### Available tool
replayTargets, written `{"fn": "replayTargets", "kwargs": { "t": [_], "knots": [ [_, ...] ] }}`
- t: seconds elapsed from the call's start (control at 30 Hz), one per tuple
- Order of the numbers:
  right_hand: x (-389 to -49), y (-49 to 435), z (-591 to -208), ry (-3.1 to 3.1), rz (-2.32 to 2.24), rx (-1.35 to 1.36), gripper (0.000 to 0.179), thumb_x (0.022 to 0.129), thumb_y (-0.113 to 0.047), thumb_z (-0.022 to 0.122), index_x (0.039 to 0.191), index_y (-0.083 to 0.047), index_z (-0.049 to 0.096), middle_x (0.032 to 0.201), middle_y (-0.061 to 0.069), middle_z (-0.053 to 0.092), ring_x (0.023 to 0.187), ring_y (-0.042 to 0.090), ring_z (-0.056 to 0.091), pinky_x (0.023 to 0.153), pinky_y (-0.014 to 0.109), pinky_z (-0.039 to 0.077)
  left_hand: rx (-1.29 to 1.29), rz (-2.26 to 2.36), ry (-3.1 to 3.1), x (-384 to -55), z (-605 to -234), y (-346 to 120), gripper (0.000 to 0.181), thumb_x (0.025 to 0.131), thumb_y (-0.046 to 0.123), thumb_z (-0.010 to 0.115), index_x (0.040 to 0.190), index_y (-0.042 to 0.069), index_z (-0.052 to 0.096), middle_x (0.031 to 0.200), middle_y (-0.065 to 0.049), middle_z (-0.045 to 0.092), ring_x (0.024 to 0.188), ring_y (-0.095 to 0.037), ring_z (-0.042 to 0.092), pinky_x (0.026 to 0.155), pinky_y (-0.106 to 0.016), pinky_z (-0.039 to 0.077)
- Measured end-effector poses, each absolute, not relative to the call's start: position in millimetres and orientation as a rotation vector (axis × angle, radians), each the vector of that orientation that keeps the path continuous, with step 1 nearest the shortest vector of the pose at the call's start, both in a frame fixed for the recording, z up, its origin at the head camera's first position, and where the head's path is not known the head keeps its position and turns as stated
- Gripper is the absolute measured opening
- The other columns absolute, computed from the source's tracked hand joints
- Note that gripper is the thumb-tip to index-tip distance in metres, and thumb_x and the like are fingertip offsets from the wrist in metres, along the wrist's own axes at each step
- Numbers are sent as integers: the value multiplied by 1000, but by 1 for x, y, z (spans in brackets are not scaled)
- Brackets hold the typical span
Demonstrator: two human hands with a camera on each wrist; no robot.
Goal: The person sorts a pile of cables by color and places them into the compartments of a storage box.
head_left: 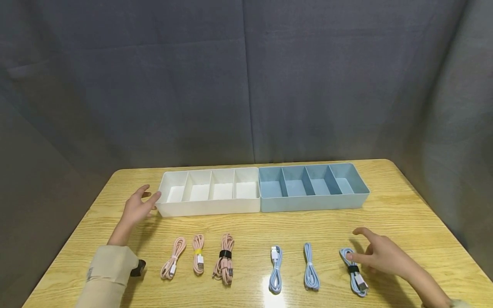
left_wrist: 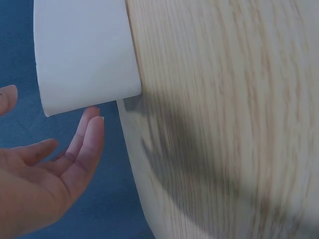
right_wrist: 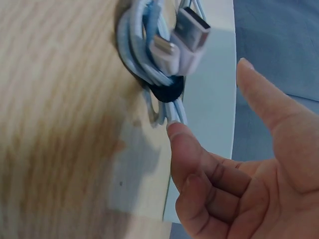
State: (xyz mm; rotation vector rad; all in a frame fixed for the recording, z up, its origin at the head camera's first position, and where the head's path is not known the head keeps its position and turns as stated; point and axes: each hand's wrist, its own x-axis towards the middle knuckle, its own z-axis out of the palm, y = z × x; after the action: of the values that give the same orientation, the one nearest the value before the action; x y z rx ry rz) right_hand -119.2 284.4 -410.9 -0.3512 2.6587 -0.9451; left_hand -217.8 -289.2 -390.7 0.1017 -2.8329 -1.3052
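Note:
My left hand (head_left: 136, 208) is at the left end of a white four-compartment organizer box (head_left: 208, 208), thumb and fingers spread and holding nothing. In the left wrist view its fingertips (left_wrist: 93, 124) are right at the end wall of that box. My right hand (head_left: 385, 255) hovers over the rightmost blue charging cable (head_left: 359, 285), with thumb and forefinger apart. This cable is coiled and bound with a black strap (right_wrist: 168, 91); its metal plugs show in the right wrist view. There a fingertip (right_wrist: 178, 128) overlaps the coil's end, and the other fingers are bent loosely.
Two more blue cables, one (head_left: 275, 270) with a white plug and one (head_left: 311, 267) beside it, lie mid-table. Three pink coiled cables (head_left: 173, 259) lie to the left. A blue divided organizer box (head_left: 312, 203) adjoins the white one. Dark curtains (head_left: 246, 85) surround the wooden table (head_left: 246, 231).

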Motion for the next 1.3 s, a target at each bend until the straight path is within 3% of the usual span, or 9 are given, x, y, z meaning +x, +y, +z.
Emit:
{"fn": "replayTargets", "kwargs": {
  "t": [0.17,0.3,0.6,0.73,1.07,1.3],
  "knots": [
    [-119,283,-415,2609,-961,-344,74,81,-37,67,126,12,34,49,-1,52,41,10,43,41,23,37,100,-1330,-2853,-222,-394,-291,77,94,44,43,140,-11,14,131,-37,30,94,-41,57,63,-34,54],
    [-119,283,-418,2583,-978,-348,75,81,-34,68,127,13,32,49,-1,53,41,11,46,41,23,38,94,-1342,-2855,-225,-400,-293,80,92,47,45,137,-14,20,124,-40,35,83,-35,62,58,-33,54],
    [-120,282,-423,2553,-1028,-411,76,79,-25,71,128,15,29,56,-2,59,45,15,55,44,26,45,56,-1349,-2947,-226,-400,-289,63,96,27,45,136,-16,21,118,-39,41,76,-31,64,56,-34,53],
    [-121,281,-425,2533,-1043,-391,76,78,-24,72,128,14,31,56,-1,59,45,17,56,43,27,45,44,-1351,-2950,-228,-404,-289,58,97,23,44,135,-16,24,106,-34,49,72,-27,63,54,-34,53],
    [-123,280,-427,2545,-1022,-407,54,78,-23,72,116,7,50,55,-2,56,44,14,53,41,25,41,30,-1409,-2921,-227,-407,-291,56,98,25,43,135,-14,27,98,-27,53,73,-25,61,56,-33,52],
    [-124,281,-427,2553,-1026,-416,46,79,-21,71,112,6,54,55,-2,55,44,12,51,40,24,40,34,-1436,-2923,-228,-409,-293,59,98,28,43,136,-13,26,94,-23,53,74,-25,61,57,-34,52]
  ]
}}
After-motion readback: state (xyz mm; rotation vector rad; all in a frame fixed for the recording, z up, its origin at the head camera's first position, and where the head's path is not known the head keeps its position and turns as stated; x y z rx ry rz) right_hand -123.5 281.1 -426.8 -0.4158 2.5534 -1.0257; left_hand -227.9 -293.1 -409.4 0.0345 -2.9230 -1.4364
